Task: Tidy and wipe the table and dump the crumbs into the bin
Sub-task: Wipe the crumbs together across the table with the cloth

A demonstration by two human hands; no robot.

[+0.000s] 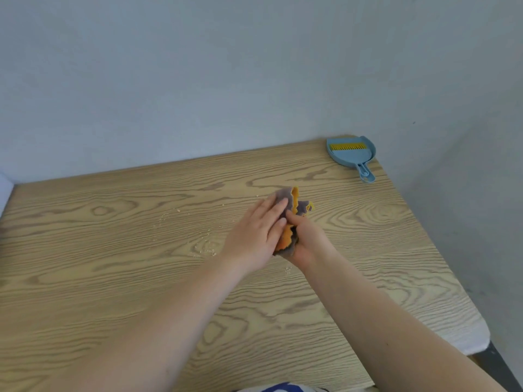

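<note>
1. A soft grey-and-orange scalloped cleaning cloth (291, 219) is bunched up just above the middle of the pale wood-grain surface (113, 278), held between both hands.
2. The right hand (307, 240) grips the lower part of the cloth, its thumb and fingers curled round the folds. The left hand (256, 230) lies flat against the cloth's grey side, fingers straight and close together, pressing rather than pinching.
3. The cloth looks light, limp and grippy: it crumples and holds no shape of its own, so it will not slip but will flop wherever it is unsupported. My judgement is that it handles best folded into a flat pad and held under a spread palm, not by one corner.
4. Pale scattered crumbs (205, 247) lie on the surface to the left of the hands, with a few more just below the right wrist. They are small, dry and loose, and likely to scatter under a fast stroke.
5. A light-blue plastic dustpan (352, 155) with a yellow-bristled brush nested in it sits at the far right corner, well apart; its handle points toward the person and is the obvious hold.
</note>
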